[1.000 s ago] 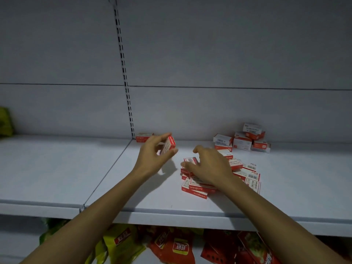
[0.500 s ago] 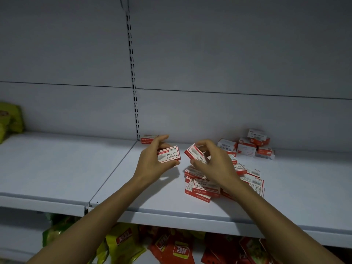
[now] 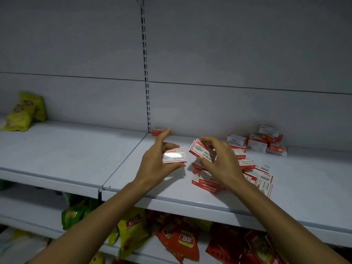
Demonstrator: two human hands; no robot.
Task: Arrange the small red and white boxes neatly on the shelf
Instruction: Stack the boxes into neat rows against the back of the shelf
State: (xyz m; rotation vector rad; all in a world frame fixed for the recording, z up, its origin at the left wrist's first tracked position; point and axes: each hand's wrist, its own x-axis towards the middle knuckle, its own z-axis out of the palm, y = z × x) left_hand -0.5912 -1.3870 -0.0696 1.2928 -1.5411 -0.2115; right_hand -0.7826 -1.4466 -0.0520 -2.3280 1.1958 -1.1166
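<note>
The job looks barely begun: one box (image 3: 158, 131) lies against the shelf's (image 3: 171, 195) far wall, the left hand (image 3: 158, 161) pinches a second box (image 3: 175, 155), the right hand (image 3: 221, 162) pinches a third box (image 3: 202, 151), and the near pile (image 3: 228, 174) and far-right heap (image 3: 264, 140) lie jumbled.

Views: one, head-worn (wide lens).
Position: in front of the shelf (image 3: 76, 149), above its board.
Facing: forward and somewhat down, toward the back wall (image 3: 228, 54).
Nearness: close; forearms entered from the bottom edge, left hand (image 3: 154, 164) and right hand (image 3: 222, 164) mid-frame over the boxes (image 3: 207, 182).
Bottom edge: caught the lower shelf (image 3: 28, 206).
</note>
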